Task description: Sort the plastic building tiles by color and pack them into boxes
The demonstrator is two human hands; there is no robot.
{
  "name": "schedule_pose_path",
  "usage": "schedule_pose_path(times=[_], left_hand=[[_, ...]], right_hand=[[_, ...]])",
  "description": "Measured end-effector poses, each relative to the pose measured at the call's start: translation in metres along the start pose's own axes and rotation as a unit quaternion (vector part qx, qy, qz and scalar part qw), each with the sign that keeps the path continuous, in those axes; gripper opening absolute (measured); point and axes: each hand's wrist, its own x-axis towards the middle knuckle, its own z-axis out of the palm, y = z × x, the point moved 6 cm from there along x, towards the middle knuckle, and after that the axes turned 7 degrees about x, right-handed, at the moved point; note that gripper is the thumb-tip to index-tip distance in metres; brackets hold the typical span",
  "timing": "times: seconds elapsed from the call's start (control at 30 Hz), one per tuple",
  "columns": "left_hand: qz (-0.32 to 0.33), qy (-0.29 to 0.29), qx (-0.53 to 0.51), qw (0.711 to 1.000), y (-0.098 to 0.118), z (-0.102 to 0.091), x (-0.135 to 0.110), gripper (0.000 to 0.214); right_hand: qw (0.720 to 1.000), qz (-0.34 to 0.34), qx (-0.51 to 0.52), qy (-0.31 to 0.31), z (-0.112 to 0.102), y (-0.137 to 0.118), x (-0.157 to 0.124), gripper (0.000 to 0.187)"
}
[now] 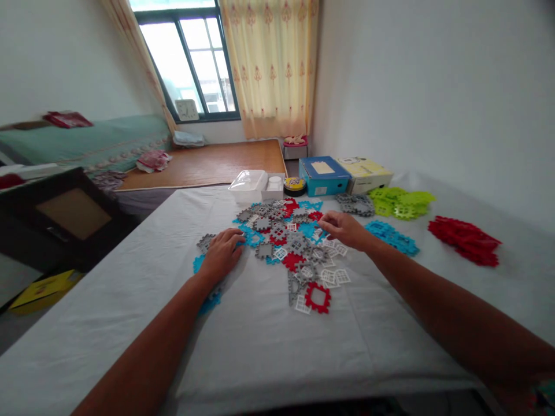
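A mixed pile of flat plastic building pieces with toothed edges, grey, blue and red, lies on the white-covered table. My left hand [222, 254] rests palm down at the pile's left side, fingers stretched out over blue and grey pieces [204, 242]. Above the pile's right edge is my right hand [343, 229], its fingers curled together near a blue piece [310, 231]; whatever they may hold is hidden. White lattice window pieces [333, 277] lie below that hand. A red square frame piece [318, 297] sits at the near end of the pile.
Sorted heaps stand to the right: grey [355, 204], lime green [401, 202], blue [392, 237] and red [463, 240]. Along the table's far edge are a clear plastic box [249, 182], a round tin [295, 185], a blue box [325, 176] and a yellow box [364, 173].
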Motion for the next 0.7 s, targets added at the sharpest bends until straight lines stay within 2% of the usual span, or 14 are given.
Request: schedule_pose_path(times=[0.1, 0.2, 0.27, 0.33, 0.37, 0.43, 0.5, 0.57, 0.63, 0.7], left_hand=[[0.002, 0.009, -0.003, 1.0, -0.005, 0.0, 0.001, 0.022], [0.004, 0.032, -0.006, 0.999, -0.012, -0.002, 0.003, 0.024], [0.004, 0.052, -0.014, 0.999, -0.016, -0.005, 0.006, 0.024], [0.002, 0.067, -0.025, 0.997, -0.02, -0.007, 0.008, 0.023], [0.001, 0.07, -0.029, 0.997, -0.021, -0.008, 0.01, 0.023], [0.0, 0.069, -0.038, 0.997, -0.02, -0.01, 0.012, 0.023], [0.004, 0.062, -0.046, 0.997, -0.015, -0.013, 0.014, 0.022], [0.018, 0.052, -0.058, 0.997, -0.002, -0.018, 0.016, 0.02], [0.039, 0.044, -0.076, 0.995, 0.019, -0.025, 0.021, 0.018], [0.057, 0.045, -0.096, 0.993, 0.044, -0.033, 0.029, 0.017]], right_hand=[[0.985, 0.003, -0.133, 0.11, -0.071, 0.017, -0.031, 0.034], [0.92, 0.012, -0.313, 0.234, -0.136, 0.034, -0.071, 0.032], [0.871, 0.005, -0.412, 0.267, -0.159, 0.045, -0.095, 0.033], [0.838, -0.016, -0.483, 0.254, -0.164, 0.055, -0.111, 0.033], [0.831, -0.028, -0.503, 0.237, -0.162, 0.06, -0.117, 0.033], [0.836, -0.051, -0.51, 0.193, -0.154, 0.067, -0.123, 0.032], [0.858, -0.066, -0.481, 0.167, -0.147, 0.067, -0.124, 0.032], [0.885, -0.071, -0.427, 0.173, -0.143, 0.059, -0.12, 0.032], [0.915, -0.062, -0.347, 0.197, -0.138, 0.045, -0.111, 0.032], [0.948, -0.053, -0.248, 0.192, -0.123, 0.029, -0.095, 0.03]])
